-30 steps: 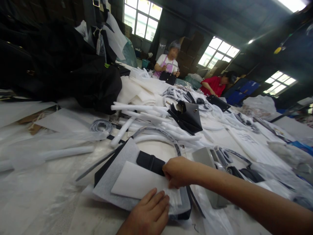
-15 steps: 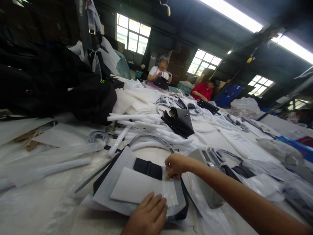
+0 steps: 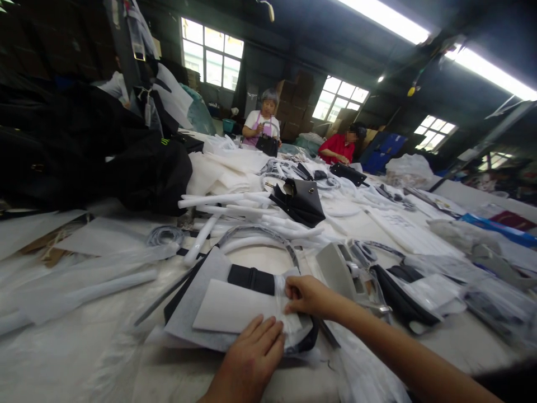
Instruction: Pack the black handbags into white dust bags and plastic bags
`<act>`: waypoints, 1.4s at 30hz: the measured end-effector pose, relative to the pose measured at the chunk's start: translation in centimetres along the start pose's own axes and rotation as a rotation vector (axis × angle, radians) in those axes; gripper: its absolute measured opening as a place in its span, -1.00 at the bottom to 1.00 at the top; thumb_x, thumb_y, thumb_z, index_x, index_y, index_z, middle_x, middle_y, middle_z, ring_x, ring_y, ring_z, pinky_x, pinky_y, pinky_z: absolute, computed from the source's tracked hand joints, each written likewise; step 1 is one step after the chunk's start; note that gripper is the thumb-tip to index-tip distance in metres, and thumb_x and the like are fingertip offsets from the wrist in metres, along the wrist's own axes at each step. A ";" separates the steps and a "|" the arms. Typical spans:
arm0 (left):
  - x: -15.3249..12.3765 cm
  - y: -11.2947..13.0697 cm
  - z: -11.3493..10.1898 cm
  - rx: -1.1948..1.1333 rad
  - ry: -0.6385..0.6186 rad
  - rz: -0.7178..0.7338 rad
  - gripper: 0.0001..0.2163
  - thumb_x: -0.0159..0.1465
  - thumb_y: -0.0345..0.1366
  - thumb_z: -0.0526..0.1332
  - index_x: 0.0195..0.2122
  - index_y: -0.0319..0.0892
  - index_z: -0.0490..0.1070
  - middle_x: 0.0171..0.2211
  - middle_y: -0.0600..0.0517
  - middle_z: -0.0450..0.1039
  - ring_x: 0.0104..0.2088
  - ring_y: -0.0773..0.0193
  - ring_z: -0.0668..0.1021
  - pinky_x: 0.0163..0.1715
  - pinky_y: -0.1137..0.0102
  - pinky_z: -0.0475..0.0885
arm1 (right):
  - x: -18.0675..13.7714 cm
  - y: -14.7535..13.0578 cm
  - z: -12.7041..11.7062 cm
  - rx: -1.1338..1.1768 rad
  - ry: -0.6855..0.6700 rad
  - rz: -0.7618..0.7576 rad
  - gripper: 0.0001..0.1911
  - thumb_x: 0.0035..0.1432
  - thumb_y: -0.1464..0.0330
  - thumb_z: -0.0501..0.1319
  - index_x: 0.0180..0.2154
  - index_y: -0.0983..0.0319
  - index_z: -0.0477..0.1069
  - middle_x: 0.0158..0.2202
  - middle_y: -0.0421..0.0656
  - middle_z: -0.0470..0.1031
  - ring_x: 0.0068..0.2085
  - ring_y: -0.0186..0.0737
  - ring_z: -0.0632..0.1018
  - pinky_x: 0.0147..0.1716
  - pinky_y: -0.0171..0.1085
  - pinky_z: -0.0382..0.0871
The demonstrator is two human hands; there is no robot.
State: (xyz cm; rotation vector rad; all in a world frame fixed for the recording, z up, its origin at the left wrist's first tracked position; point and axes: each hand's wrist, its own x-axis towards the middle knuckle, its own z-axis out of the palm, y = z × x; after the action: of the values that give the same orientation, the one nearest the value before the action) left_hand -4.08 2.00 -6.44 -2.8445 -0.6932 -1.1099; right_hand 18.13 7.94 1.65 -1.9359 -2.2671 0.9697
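A dark handbag lies flat before me, its front covered by a pale grey sheet [image 3: 184, 302]. Its arched handle [image 3: 255, 230] is wrapped in film and points away from me. On the sheet rest a white card [image 3: 224, 308] and a folded black strap piece [image 3: 251, 280]. Clear plastic film [image 3: 280, 296] covers the right ends of both. With fingers stretched out, my left hand [image 3: 254, 352] lies flat on the card's lower edge and the film. My right hand [image 3: 308, 296] pinches the film at the bag's right side, thumb and forefinger together.
White padding tubes [image 3: 226, 200] and a black bag [image 3: 300, 201] lie beyond. A grey bag [image 3: 335, 266] and a black wrapped bag [image 3: 405, 296] sit to the right. Black material [image 3: 84, 151] is heaped at left. Two co-workers [image 3: 262, 126] work across the table.
My right hand has moved slightly down the bag's right edge, and the film there is bunched more. My left hand stays on the card. The whole view has shifted a little.
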 end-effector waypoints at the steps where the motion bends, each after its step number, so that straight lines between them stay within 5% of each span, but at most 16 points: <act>1: 0.0 0.0 0.0 0.002 -0.009 0.007 -0.72 0.47 -0.40 -0.02 0.01 -0.24 0.47 0.03 -0.08 0.54 0.04 0.17 0.57 0.08 0.21 0.50 | 0.0 0.1 -0.2 0.007 0.018 -0.002 -0.73 -0.11 0.32 0.48 -0.39 0.23 0.44 -0.51 -0.31 0.42 -0.46 -0.33 0.42 -0.49 -0.40 0.20; 6: 0.1 -0.4 -0.3 0.015 0.029 0.032 -0.67 0.49 -0.39 -0.08 -0.01 -0.22 0.48 0.00 -0.05 0.57 0.01 0.18 0.59 0.02 0.22 0.54 | -1.9 -1.8 -0.5 -0.007 0.211 -0.019 -0.94 0.16 0.37 0.27 -0.31 0.23 0.50 -0.35 -0.18 0.54 -0.33 -0.25 0.50 -0.32 -0.33 0.29; 15: 0.5 -0.4 -0.8 0.019 0.042 0.050 -0.65 0.48 -0.42 -0.09 -0.02 -0.23 0.50 -0.02 -0.06 0.58 -0.02 0.18 0.62 -0.01 0.24 0.56 | 0.2 -1.2 0.5 -0.008 0.223 -0.038 -0.95 0.09 0.41 0.33 -0.38 0.24 0.58 -0.39 -0.17 0.60 -0.29 -0.20 0.56 -0.28 -0.33 0.33; 21: 0.7 -0.2 -1.0 0.011 0.039 0.026 -0.68 0.48 -0.43 -0.06 -0.01 -0.21 0.49 -0.01 -0.05 0.58 -0.01 0.20 0.61 0.02 0.25 0.55 | -3.9 -3.1 1.1 0.022 0.337 -0.088 -0.90 0.21 0.31 0.28 -0.26 0.16 0.56 -0.28 -0.20 0.58 -0.29 -0.26 0.54 -0.24 -0.34 0.33; 26: 0.4 -0.1 -0.9 0.020 0.038 0.010 -0.68 0.47 -0.45 -0.05 0.05 -0.21 0.47 0.02 -0.09 0.56 0.01 0.20 0.60 0.03 0.24 0.54 | -6.3 -1.7 4.0 -0.001 0.306 -0.180 -0.91 0.20 0.34 0.33 -0.24 0.09 0.62 -0.29 -0.21 0.59 -0.20 -0.19 0.56 -0.19 -0.32 0.36; 32: 0.2 -0.3 -1.2 0.025 0.062 0.068 -0.65 0.47 -0.47 -0.08 0.02 -0.25 0.49 -0.03 -0.12 0.57 0.02 0.19 0.59 0.04 0.21 0.54 | -6.3 0.5 6.1 -0.060 0.472 -0.361 -0.82 0.34 0.33 0.19 -0.12 0.19 0.56 -0.25 -0.14 0.56 -0.21 -0.23 0.54 -0.20 -0.34 0.39; 42: 0.4 0.2 -1.4 0.014 0.055 -0.014 -0.63 0.47 -0.44 -0.11 0.02 -0.20 0.50 -0.07 -0.13 0.56 -0.05 0.17 0.61 0.00 0.19 0.56 | -6.1 0.6 4.6 -0.481 0.414 -0.655 -0.79 0.38 0.37 0.13 -0.02 0.15 0.47 -0.24 -0.19 0.55 -0.30 -0.24 0.48 -0.35 -0.26 0.28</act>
State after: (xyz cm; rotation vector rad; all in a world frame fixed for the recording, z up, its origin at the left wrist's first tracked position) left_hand -4.68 1.75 -5.12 -2.7903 -0.7163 -1.1747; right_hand 18.34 0.42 -0.07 -1.1461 -2.7043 -0.0434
